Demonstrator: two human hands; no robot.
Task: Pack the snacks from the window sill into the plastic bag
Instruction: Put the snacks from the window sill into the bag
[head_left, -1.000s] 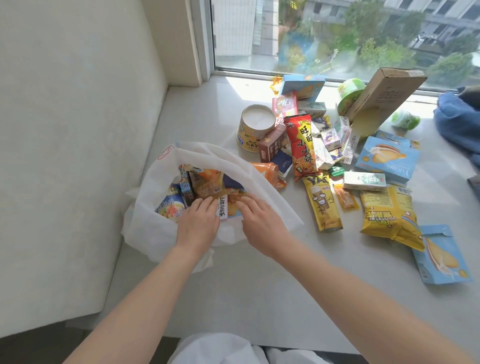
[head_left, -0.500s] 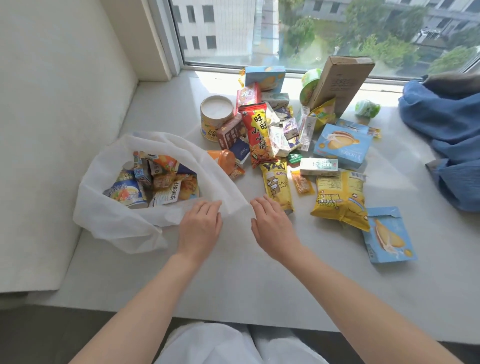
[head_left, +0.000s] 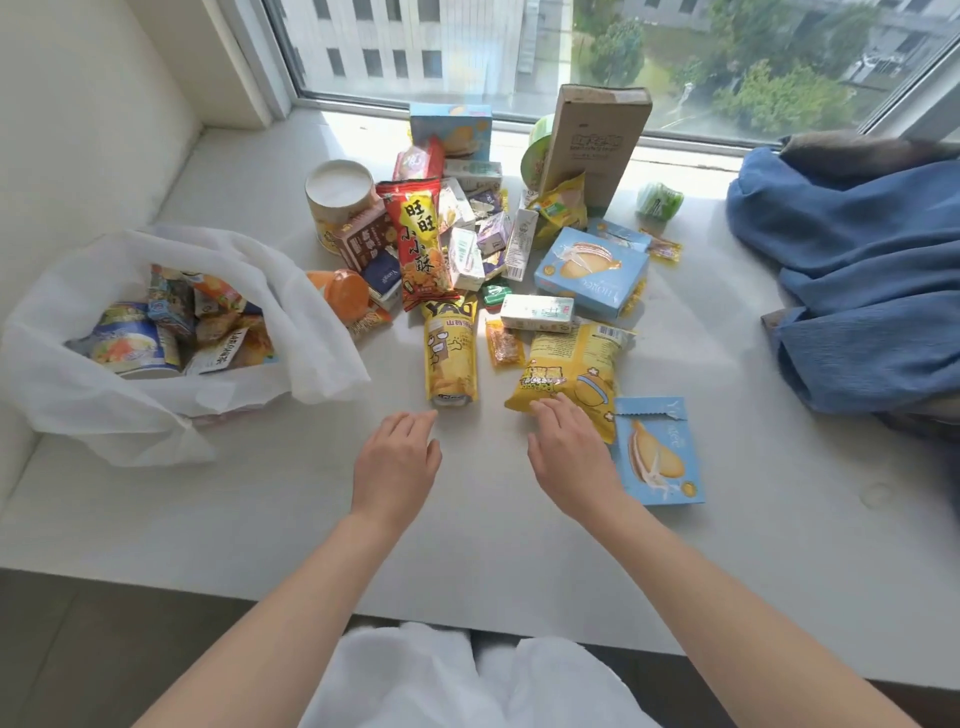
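Note:
The white plastic bag lies open at the left of the sill with several snacks inside. A pile of snacks covers the middle of the sill. My left hand hovers open just below a tall yellow snack pouch, holding nothing. My right hand is open with its fingertips on the near edge of a yellow chip bag. A blue biscuit pack lies right beside that hand.
A red snack bag, a round tub, a blue biscuit box and a cardboard box fill the pile toward the window. Blue cloth is heaped at the right. A wall stands left of the bag.
Both hands have left the bag's mouth and moved right toward the snack pile. My right hand now touches the yellow chip bag.

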